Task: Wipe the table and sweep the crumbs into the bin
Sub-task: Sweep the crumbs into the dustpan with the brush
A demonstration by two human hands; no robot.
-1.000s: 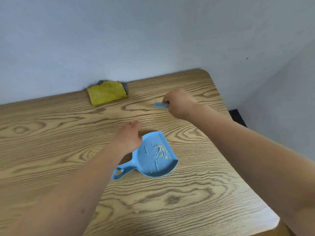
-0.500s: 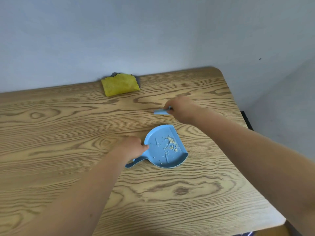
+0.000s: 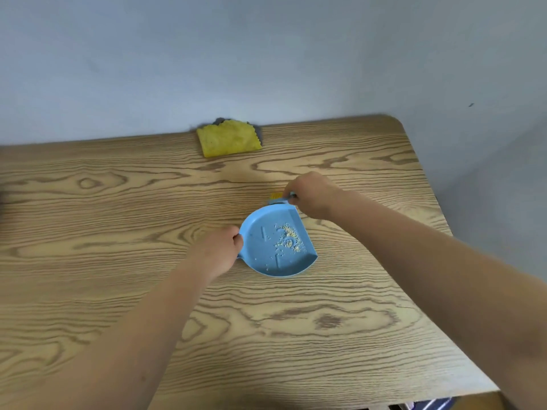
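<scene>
A light blue dustpan (image 3: 268, 255) lies on the wooden table (image 3: 118, 220), with a small heap of pale crumbs (image 3: 288, 236) inside it. My left hand (image 3: 220, 250) grips the pan's handle at its left side, hiding the handle. My right hand (image 3: 310, 193) holds a small blue brush (image 3: 278, 199) with yellow bristles, just at the pan's far open edge. A folded yellow cloth (image 3: 228, 138) lies at the back of the table against the wall.
A pale wall (image 3: 266, 54) runs along the table's far edge. The table's rounded corner (image 3: 396, 121) is at the back right, and its right edge drops to the floor. Striped fabric (image 3: 429, 405) shows below the front right corner.
My left hand has moved onto the dustpan's handle and taken hold of it. My right hand has brought the brush closer, to the pan's open edge. The pan has turned slightly.
</scene>
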